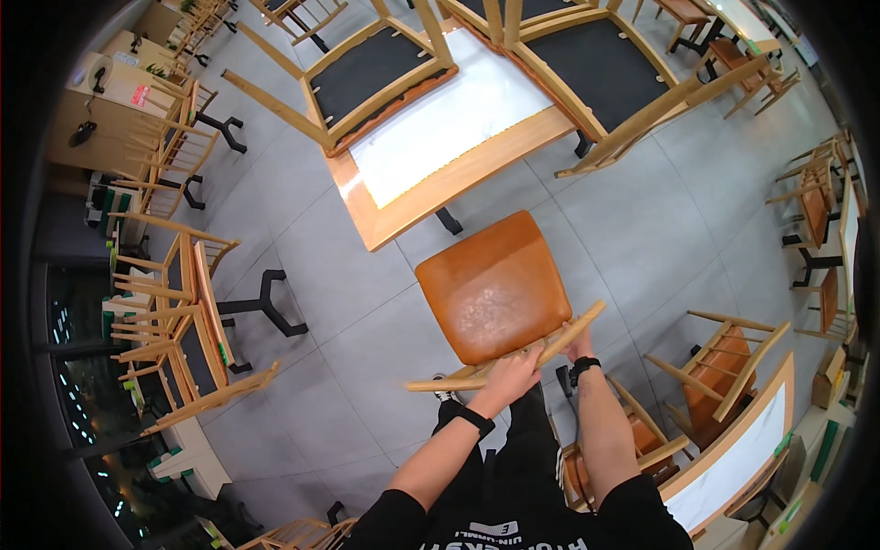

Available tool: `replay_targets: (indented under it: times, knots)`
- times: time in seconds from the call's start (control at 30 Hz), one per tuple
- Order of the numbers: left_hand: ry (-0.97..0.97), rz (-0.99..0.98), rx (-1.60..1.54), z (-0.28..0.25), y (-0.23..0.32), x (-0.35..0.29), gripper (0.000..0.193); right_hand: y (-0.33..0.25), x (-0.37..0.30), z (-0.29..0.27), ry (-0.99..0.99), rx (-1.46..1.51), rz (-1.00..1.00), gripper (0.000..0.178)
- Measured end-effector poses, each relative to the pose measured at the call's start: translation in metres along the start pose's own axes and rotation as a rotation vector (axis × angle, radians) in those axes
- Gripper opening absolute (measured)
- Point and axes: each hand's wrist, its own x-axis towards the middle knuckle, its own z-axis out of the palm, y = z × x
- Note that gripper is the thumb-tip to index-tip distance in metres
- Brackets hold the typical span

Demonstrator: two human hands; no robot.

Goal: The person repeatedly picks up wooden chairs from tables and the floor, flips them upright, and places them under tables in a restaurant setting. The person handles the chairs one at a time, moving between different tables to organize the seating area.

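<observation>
A wooden chair with an orange-brown padded seat (495,284) is directly in front of me, its backrest toward my body. My left hand (513,377) is closed round the curved top rail of the backrest, near its middle. Close to the rail's right end, my right hand (577,340) grips the back of the chair, its fingers partly hidden by the wood. Beyond the seat is a wood-edged table (467,181) with a white top. Two upturned chairs rest on it: one on the left (376,75), one on the right (600,69).
At left, a table on a black foot (266,302) bears upturned chairs (188,339). Close on my right are orange-seated chairs (724,367) by another white-topped table (733,467). Grey tiled floor (339,321) lies between them. More tables and chairs line the far right.
</observation>
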Motion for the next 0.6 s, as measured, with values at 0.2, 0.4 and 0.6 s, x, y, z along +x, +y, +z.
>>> replay_targets:
  times: [0.2, 0.4, 0.6]
  knots:
    - [-0.101, 0.049, -0.063, 0.040, 0.006, 0.007, 0.043, -0.008, -0.074, -0.031, -0.235, 0.785, -0.026, 0.048]
    - [-0.168, 0.008, 0.020, 0.048, -0.002, -0.017, 0.047, 0.032, -0.085, -0.023, 0.021, 0.710, -0.101, 0.044]
    - [-0.162, -0.009, 0.299, 0.036, -0.092, -0.072, 0.036, 0.032, -0.080, 0.006, 0.097, 0.711, -0.105, 0.035]
